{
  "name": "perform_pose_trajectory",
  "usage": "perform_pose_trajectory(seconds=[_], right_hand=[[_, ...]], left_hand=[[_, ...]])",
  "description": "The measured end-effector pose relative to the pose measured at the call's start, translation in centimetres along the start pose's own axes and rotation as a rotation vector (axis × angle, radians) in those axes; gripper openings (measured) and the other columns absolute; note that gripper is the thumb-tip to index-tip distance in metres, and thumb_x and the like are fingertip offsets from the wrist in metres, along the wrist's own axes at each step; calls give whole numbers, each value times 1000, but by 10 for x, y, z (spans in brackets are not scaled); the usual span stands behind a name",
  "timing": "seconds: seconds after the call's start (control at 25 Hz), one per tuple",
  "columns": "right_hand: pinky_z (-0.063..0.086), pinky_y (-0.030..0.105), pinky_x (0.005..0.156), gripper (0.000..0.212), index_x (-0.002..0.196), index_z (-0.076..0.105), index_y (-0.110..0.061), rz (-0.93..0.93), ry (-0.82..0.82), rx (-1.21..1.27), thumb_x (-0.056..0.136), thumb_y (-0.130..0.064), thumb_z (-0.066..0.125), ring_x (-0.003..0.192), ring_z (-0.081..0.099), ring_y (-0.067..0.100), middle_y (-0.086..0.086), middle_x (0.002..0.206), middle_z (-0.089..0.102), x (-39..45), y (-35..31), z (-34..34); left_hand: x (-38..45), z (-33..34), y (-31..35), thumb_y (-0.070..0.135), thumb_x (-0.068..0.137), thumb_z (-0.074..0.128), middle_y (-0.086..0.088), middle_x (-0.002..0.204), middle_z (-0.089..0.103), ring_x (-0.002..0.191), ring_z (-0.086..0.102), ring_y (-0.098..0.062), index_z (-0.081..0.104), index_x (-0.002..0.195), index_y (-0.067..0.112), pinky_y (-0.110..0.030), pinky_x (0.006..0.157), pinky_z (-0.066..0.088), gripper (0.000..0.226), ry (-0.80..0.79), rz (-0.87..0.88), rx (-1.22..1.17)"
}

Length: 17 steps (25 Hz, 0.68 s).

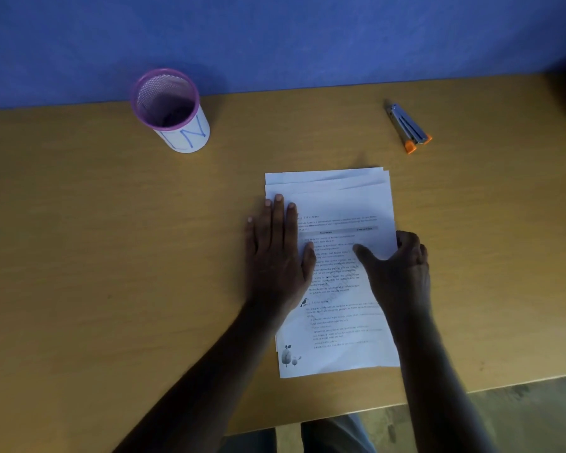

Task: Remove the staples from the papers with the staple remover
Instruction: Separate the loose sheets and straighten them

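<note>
Blue wall [275, 34] behind, tan wooden desk [95, 256] below: we sit with a loose stack of printed papers [337, 207] squared up in front of us, its sheets fanned slightly at the far edge. Our left hand [275, 253] lies flat, fingers straight, pressing the stack's left margin. Our right hand [397, 266] grasps the right edge, thumb on top of the page and fingers curled around the side. The staple remover [408, 127], metal with orange tips, lies untouched toward the far right of the desk, well apart from the papers and both hands.

We cannot make out any staple from this view, so the first risk, in our judgement, is hunting at the wrong corner. The fanned sheets could slide further when one hand lets go to fetch the tool, and a staple pulled at an angle from an unpinned stack could tear the corner.

At far left stands a purple mesh pen cup [170, 109] wrapped in a white label with blue lettering; its inside is dark and we cannot tell whether it holds anything.
</note>
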State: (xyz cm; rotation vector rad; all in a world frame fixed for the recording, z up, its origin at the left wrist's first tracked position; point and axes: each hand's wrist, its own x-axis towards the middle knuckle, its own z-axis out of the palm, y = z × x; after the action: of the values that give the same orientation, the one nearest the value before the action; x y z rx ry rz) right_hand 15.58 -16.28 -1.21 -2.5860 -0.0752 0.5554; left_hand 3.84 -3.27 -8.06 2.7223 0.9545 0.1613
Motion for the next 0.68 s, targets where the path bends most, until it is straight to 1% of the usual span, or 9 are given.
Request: perform_pose_trajectory(seconds=[0.08, 0.16, 0.24, 0.32, 0.4, 0.44, 0.52, 0.6, 0.68], right_hand=[[49, 34, 92, 66, 131, 59, -13, 69, -52, 19, 81, -49, 83, 110, 59, 25, 7, 127, 66, 10, -2, -3], [55, 44, 98, 67, 127, 66, -16, 125, -119, 55, 77, -57, 81, 116, 65, 30, 5, 124, 72, 21, -3, -7], [55, 52, 101, 67, 122, 69, -17, 154, -197, 131, 73, -60, 82, 119, 65, 35, 5, 121, 73, 25, -3, -9], [57, 52, 98, 52, 117, 69, -19, 112, -199, 202, 77, -49, 81, 117, 65, 36, 6, 120, 72, 25, 0, -9], [60, 43, 84, 28, 112, 66, -21, 25, -161, 259, 86, -30, 75, 104, 70, 31, 1, 110, 73, 22, 4, -11], [59, 38, 76, 22, 110, 65, -21, -16, -150, 284, 89, -22, 71, 97, 72, 27, -1, 105, 73, 20, 6, -12], [55, 30, 68, 18, 107, 66, -21, -84, -148, 329, 92, -13, 69, 87, 72, 21, -5, 96, 74, 17, 8, -17], [53, 24, 63, 17, 98, 68, -24, -130, -157, 401, 92, -9, 71, 77, 70, 11, -9, 86, 76, 15, 7, -23], [54, 21, 65, 20, 93, 70, -27, -159, -181, 488, 92, -7, 72, 74, 69, 5, -11, 86, 78, 14, 4, -32]], left_hand=[[0, 1, 0, 43, 104, 41, -17, 171, 18, 159, 17, -33, 26, 161, 6, -56, 127, 13, 70, -1, 0, -1], [0, 2, 0, 43, 104, 42, -18, 171, 19, 159, 19, -35, 27, 161, 5, -56, 127, 13, 70, 2, 4, -1], [0, 3, -1, 43, 103, 42, -18, 171, 19, 158, 19, -35, 27, 161, 5, -56, 127, 13, 71, 5, 6, 2], [-1, 3, -1, 44, 104, 40, -18, 171, 17, 159, 18, -35, 25, 161, 6, -56, 127, 13, 71, -6, 15, -2], [-1, 1, -2, 45, 105, 39, -18, 172, 16, 159, 16, -35, 23, 162, 6, -55, 127, 13, 71, -18, 25, -35], [0, -2, -2, 45, 105, 42, -17, 172, 16, 160, 15, -34, 22, 162, 7, -54, 128, 14, 72, -17, 18, -81], [1, -9, -3, 44, 103, 52, -16, 173, 14, 160, 14, -29, 18, 163, 6, -49, 129, 14, 79, 3, -45, -286], [4, -21, -5, 39, 97, 66, -15, 173, 15, 159, 19, -25, 12, 163, 5, -41, 129, 19, 92, 42, -181, -644], [14, -37, -6, 26, 90, 79, -7, 170, 24, 149, 41, -18, 6, 163, 10, -36, 120, 40, 105, 75, -372, -1065]])
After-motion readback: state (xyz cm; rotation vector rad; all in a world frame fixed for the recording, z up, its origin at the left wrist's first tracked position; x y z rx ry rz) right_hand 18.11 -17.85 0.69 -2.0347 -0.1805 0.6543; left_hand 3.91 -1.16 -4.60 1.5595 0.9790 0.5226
